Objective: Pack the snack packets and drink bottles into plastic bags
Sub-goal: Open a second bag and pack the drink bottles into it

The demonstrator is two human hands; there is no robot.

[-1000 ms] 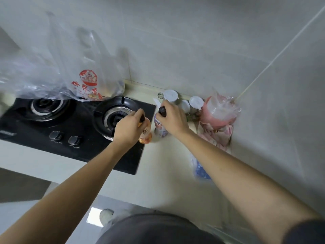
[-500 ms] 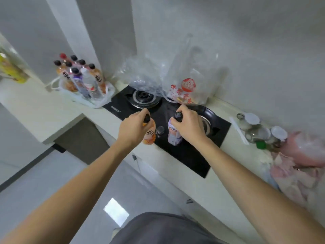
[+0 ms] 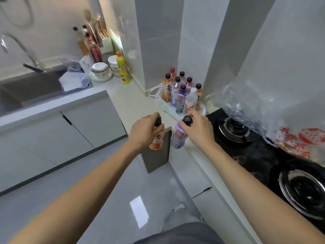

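A: What do the hands hold?
B: At frame centre, the left hand (image 3: 143, 132) curls round an orange bottle (image 3: 156, 140); the right hand (image 3: 198, 130) grips a purple bottle (image 3: 178, 138) by its neck. Fingers hide both necks.
A: And the bag?
B: A white plastic bag (image 3: 167, 107) of bottles sits just above; labels blur.

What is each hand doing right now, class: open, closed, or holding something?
Left hand: grip closed on the orange drink bottle, near its black cap.
Right hand: grip closed on the purple drink bottle, near its black cap.
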